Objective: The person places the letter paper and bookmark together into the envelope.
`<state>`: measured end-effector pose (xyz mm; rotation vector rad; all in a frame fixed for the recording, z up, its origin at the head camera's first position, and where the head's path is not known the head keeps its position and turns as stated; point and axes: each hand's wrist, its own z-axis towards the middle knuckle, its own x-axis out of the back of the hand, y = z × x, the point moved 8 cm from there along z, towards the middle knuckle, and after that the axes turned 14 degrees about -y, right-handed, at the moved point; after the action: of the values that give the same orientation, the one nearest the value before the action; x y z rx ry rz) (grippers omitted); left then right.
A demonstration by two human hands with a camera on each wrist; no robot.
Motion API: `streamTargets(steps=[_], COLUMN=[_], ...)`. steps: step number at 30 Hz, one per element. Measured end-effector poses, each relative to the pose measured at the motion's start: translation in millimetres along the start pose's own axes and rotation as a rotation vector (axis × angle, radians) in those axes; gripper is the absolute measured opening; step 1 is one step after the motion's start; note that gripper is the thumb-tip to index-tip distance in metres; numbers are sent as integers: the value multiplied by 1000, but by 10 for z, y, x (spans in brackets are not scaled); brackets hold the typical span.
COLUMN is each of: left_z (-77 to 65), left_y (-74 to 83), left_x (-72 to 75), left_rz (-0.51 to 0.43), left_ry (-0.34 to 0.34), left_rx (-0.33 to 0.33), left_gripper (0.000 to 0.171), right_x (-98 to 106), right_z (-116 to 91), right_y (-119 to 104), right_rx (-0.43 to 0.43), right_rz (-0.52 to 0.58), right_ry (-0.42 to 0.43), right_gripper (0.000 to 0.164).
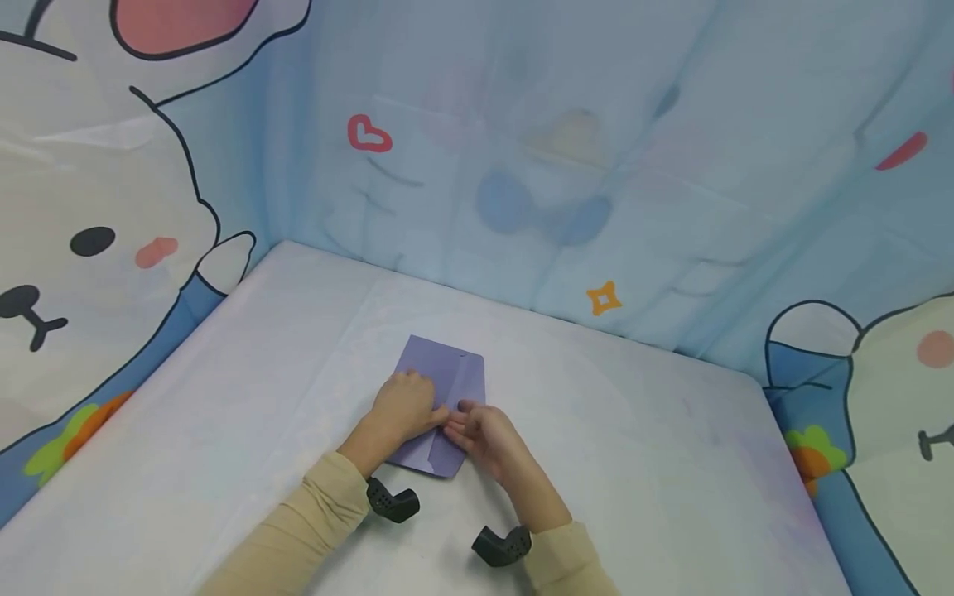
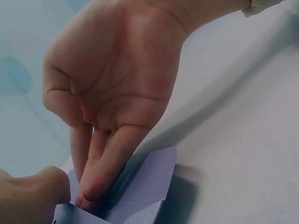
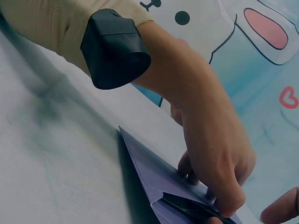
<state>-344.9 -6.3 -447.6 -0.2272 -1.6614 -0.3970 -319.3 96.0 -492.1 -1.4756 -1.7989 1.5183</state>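
Note:
A purple folded paper [image 1: 432, 364] with creased panels lies on the white table. My left hand [image 1: 406, 406] rests on its left side with fingers bent, thumb pointing across to the fold. In the right wrist view, the left hand [image 3: 212, 135] holds one panel, with its thumb by a dark slit in the purple paper [image 3: 149, 168]. From the right side my right hand [image 1: 488, 434] meets the paper's middle. The left wrist view shows the right hand [image 2: 117, 79] palm-on, its long fingers extended down into the open fold; their tips are partly hidden behind a raised purple flap [image 2: 145, 186].
Black wrist-worn devices [image 1: 392, 502] sit near both sleeve cuffs. The white table [image 1: 633, 463] spreads around the paper. Behind it and at both sides hangs a light blue cloth [image 1: 447, 207] printed with cartoon animals.

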Motion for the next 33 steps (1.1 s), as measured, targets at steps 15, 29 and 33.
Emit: streamTargets(steps=[15, 29, 33], left_z=[8, 2, 0], left_y=[2, 7, 5], left_x=[-13, 4, 7], left_rz=[11, 28, 29], left_ry=[-22, 7, 0], left_rx=[5, -5, -3], left_gripper=[45, 43, 44], right_x=[32, 37, 32], right_z=[61, 105, 123], right_y=[-38, -55, -47], right_rx=[6, -5, -14], right_rz=[-31, -61, -63], right_ry=[6, 42, 36], right_gripper=[62, 61, 62])
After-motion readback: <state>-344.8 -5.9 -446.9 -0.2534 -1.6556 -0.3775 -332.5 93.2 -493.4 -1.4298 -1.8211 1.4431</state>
